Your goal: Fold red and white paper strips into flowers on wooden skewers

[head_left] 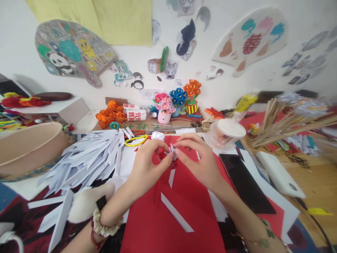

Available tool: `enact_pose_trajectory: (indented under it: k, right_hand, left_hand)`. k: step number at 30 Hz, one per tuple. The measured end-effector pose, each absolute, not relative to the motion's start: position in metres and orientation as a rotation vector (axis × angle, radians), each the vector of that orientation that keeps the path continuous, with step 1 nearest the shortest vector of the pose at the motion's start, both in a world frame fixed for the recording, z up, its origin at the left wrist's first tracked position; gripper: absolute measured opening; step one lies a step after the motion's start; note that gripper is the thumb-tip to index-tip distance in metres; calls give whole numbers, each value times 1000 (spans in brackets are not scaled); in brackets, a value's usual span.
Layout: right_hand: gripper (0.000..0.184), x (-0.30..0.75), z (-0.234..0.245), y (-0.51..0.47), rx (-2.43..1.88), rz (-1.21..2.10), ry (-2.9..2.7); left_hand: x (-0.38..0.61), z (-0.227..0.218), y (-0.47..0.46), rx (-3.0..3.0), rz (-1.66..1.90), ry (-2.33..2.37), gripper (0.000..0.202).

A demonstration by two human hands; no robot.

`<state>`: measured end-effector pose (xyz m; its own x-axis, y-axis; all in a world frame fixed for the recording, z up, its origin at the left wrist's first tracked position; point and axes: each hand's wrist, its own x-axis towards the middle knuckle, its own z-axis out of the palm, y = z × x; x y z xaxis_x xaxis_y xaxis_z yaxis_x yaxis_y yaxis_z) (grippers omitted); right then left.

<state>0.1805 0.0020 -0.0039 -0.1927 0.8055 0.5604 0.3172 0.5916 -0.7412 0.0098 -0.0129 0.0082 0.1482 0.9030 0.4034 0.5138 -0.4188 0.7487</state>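
Left hand (149,163): your thumb and forefinger were pinched on a small piece of folded paper (172,149); the other fingers were partly hidden.
Right hand (198,158): it was close against the other side of that piece, fingers bent; you could not tell whether they gripped or only touched it.
Folded paper: it stood between your hands over the red sheet (168,232); your fingers covered its lower part, and its folds were too small to make out.
Red sheet: it lay beneath your hands, its near end cut off by the bottom of the view.
Loose strips: a long white strip (177,212) lay slantwise on the red sheet, with a short strip (172,178) nearer your hands.
Beyond the hands: a crumpled white ball (158,136) showed partly above your left hand, near a yellow loop (136,140).
Left side: a heap of white strips (94,154) lay beside a tan bowl (31,147), which the left edge cut off. Your wrist partly covered a soft white object (86,205), hard to identify.
Right side: a flat black panel (244,182) lay near your forearm; clear plastic blurred the outline of a lidded cup (229,130).
Back: a pink pot (164,118) held flowers; farther right, thin sticks (276,123) had blurred white tops.
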Motion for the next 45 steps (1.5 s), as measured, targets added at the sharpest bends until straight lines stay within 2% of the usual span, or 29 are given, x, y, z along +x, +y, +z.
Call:
enact_pose_trajectory:
  k: [4,14,18,22,34,42,45]
  right_hand:
    - [13,182,-5,5,-889,613,-1824]
    - [9,186,-7,8,-859,629,-1806]
    - [8,183,-9,6,-890,616,-1803]
    - [11,180,-9,4,-904,600,-1790]
    - [10,181,-9,4,-946,579,-1791]
    - [8,185,-11,9,-945,722,-1767]
    - [6,183,-8,5,-962,628,-1789]
  left_hand:
    - [10,8,-12,2040,1189,1320,1]
    - [9,6,-14,2090,1241,1377,5]
    - [11,3,-16,2394,1342,1451,6]
    - [12,1,-18,2578,1272,1574,7]
    - [10,0,-13,2343,1224,1468,4]
    - [9,3,-10,2001,1187,1379,7]
    - [9,3,-10,1968,1227,1421,8]
